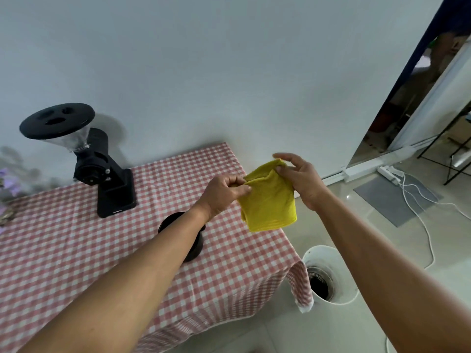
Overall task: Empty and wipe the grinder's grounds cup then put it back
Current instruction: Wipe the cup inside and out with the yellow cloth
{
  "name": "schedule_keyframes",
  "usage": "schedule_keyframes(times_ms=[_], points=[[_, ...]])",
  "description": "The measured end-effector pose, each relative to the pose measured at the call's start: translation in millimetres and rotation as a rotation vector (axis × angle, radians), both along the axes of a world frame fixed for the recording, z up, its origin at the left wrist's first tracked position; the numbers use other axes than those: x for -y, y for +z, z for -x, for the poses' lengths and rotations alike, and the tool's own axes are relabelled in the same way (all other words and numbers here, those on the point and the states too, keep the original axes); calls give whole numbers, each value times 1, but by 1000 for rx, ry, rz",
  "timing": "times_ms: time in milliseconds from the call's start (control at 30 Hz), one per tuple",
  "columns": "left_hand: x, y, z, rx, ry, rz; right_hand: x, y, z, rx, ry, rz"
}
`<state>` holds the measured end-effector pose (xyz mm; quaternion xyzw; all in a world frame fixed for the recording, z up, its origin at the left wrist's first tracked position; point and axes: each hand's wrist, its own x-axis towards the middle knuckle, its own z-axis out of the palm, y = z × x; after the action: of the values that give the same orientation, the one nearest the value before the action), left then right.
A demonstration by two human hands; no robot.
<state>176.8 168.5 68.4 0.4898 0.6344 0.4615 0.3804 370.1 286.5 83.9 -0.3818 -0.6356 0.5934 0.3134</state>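
Observation:
A yellow cloth (269,202) hangs folded in the air above the table's right edge. My left hand (224,192) pinches its upper left corner and my right hand (300,177) pinches its upper right edge. The black grounds cup (197,244) stands upright on the checked tablecloth (76,250), mostly hidden under my left forearm. The black grinder (102,169) with its clear hopper and black lid stands at the table's back left, apart from the cup.
A white bin (328,271) with dark grounds at its bottom sits on the floor by the table's right corner. White cables and a power strip (390,173) lie on the floor to the right. A wall runs behind the table.

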Motion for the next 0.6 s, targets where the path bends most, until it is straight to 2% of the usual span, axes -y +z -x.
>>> schedule_keyframes(times_ms=[133, 233, 433, 500, 600], points=[[-2, 3, 12, 5, 79, 12, -3, -7, -7, 86, 54, -180], [-6, 9, 22, -128, 59, 24, -2, -9, -8, 202, 160, -301], [-16, 18, 34, -407, -8, 43, -4, -10, -6, 630, 270, -588], [-17, 17, 34, -463, -50, 51, -1, -9, -1, 783, 325, -767], [-15, 11, 35, -528, -70, 70, 2, -13, 0, 890, 405, -983]])
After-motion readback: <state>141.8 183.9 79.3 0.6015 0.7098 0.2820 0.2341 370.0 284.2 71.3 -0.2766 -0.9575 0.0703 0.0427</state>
